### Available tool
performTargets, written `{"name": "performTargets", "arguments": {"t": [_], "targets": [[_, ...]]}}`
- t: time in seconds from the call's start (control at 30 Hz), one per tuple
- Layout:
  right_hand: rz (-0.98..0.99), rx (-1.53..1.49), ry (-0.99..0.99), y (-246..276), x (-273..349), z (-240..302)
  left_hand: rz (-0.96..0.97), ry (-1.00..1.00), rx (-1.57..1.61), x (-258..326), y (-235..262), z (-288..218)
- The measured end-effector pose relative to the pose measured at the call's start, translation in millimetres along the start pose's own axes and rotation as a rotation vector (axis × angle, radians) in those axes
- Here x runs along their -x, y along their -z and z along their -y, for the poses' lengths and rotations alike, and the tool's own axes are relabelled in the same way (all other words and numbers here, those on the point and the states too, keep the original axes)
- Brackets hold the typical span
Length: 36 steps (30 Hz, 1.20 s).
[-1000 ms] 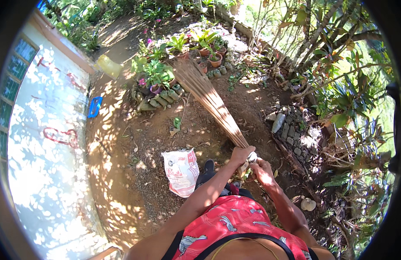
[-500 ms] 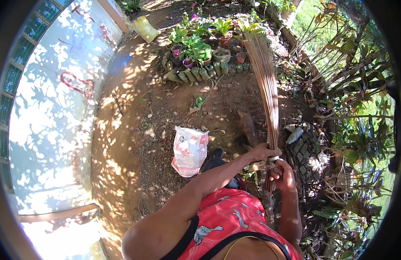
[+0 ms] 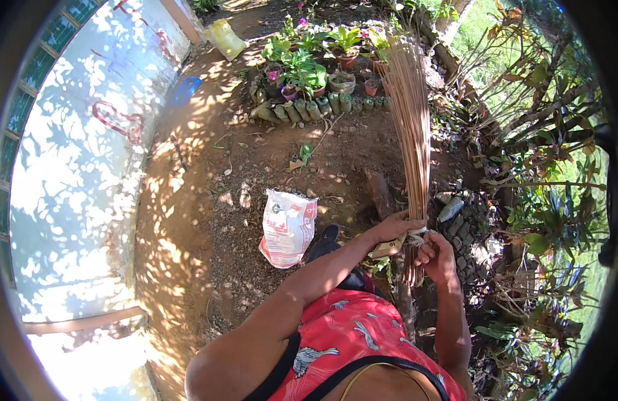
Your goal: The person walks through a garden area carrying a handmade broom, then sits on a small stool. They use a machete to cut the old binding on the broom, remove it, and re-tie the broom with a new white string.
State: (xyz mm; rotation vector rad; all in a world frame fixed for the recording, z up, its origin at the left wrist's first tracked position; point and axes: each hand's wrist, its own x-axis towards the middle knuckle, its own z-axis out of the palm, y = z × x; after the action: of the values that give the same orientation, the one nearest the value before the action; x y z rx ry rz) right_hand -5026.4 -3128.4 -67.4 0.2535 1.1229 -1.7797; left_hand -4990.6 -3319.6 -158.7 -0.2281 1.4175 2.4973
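Observation:
A long broom of thin brown sticks (image 3: 412, 134) stands away from me, its bristles fanned out at the far end. My left hand (image 3: 396, 228) is closed round its neck, just above a whitish binding (image 3: 416, 234). On the near side of that binding, my right hand (image 3: 438, 258) has its fingers bent and pressed against the short butt ends (image 3: 412, 271) and the tie. Below my left hand hangs a flat tan piece (image 3: 388, 248) whose kind I cannot make out. The fingertips of both hands are partly hidden.
A white and red sack (image 3: 288, 227) sits on the dirt beside my shoe (image 3: 330, 232). Potted plants (image 3: 309, 70) stand farther off behind a row of bottles (image 3: 309, 109). A pale wall (image 3: 82, 167) runs along the left; shrubs and stones (image 3: 471, 230) line the right.
My right hand has shifted slightly left at the binding, and its fingers have moved a little. The tan piece under my left hand has swung left. My left hand keeps its hold.

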Motion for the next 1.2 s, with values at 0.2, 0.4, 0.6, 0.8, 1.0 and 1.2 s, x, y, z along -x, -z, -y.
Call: {"name": "performTargets", "arguments": {"t": [0.2,0.4,0.6,0.8,1.0,1.2], "targets": [[0.107,0.214,0.136,-36,-23,15,-0.065,-0.046,0.091,20,21,-57],[0.059,0.277,0.142,-62,-65,28,-0.271,-0.114,-0.173,15,63,-93],[-0.079,0.261,0.056,-122,-137,30,-0.314,-0.135,0.124,4,150,-100],[-0.225,0.526,0.143,-176,-210,44,-0.538,-0.056,0.196,-30,197,-134],[-0.146,0.725,0.158,-233,-256,62,-0.498,-0.089,0.158,-33,254,-176],[-0.015,0.692,0.072,-273,-310,81,-0.504,-0.142,0.224,-18,304,-213]]}}
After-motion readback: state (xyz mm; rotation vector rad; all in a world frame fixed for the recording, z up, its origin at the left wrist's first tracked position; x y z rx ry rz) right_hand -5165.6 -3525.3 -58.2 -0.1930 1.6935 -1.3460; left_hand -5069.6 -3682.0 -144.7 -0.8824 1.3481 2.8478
